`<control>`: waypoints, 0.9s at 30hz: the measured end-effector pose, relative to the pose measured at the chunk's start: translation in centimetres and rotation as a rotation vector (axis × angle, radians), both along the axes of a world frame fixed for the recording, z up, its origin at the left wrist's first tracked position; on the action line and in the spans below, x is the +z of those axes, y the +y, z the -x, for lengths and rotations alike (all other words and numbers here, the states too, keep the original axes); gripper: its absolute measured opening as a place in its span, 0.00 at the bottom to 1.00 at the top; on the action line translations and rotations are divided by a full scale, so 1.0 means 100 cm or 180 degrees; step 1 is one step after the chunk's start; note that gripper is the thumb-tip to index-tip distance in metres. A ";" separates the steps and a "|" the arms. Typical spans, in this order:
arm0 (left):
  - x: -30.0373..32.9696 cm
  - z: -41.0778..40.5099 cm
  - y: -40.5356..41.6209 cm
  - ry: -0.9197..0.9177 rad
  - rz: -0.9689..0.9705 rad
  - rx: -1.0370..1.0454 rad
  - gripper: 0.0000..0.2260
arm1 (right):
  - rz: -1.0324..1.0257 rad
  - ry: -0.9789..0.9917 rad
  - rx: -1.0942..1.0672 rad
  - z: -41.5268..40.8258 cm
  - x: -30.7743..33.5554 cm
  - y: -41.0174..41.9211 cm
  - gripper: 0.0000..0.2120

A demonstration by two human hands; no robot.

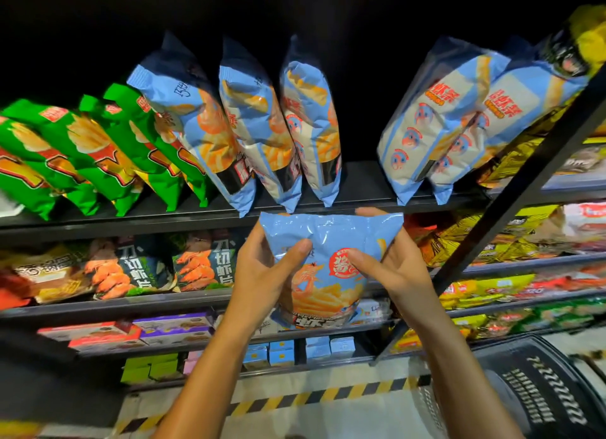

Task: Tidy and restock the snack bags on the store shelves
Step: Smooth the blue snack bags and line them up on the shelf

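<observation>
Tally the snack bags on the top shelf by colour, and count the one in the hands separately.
Green bags: 4
Blue bags on the top shelf: 5
Blue bag held in both hands: 1
Total: 10
Yellow packs at the far right edge are too cramped to count.

- The dark shrimp-chip bags [137, 268] on the second shelf read "刀切虾片" in large white characters.
- The pale blue bags [436, 117] leaning on the top shelf at the right carried red characters ending "虾条".
- The held blue bag [328, 268] bore a round red seal, its characters too blurred to read.
- The print on the green bags [98, 150] was illegible.
</observation>
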State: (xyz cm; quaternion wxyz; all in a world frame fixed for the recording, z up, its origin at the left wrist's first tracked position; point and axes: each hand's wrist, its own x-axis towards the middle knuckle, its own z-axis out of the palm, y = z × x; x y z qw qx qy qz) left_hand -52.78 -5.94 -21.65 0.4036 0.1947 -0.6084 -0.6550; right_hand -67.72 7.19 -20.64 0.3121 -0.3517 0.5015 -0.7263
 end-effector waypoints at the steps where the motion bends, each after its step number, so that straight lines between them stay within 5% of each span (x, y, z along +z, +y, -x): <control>1: -0.002 -0.002 0.001 -0.0009 0.0018 0.0024 0.13 | 0.0001 0.0044 0.0006 0.000 0.002 0.003 0.20; 20: 0.003 -0.021 0.018 -0.0128 0.0472 -0.0027 0.10 | 0.0106 0.1773 -0.0487 0.009 0.011 0.024 0.11; 27: -0.002 -0.027 0.006 -0.0164 0.0223 -0.0595 0.15 | 0.0039 0.1827 -0.0517 0.007 0.000 0.025 0.09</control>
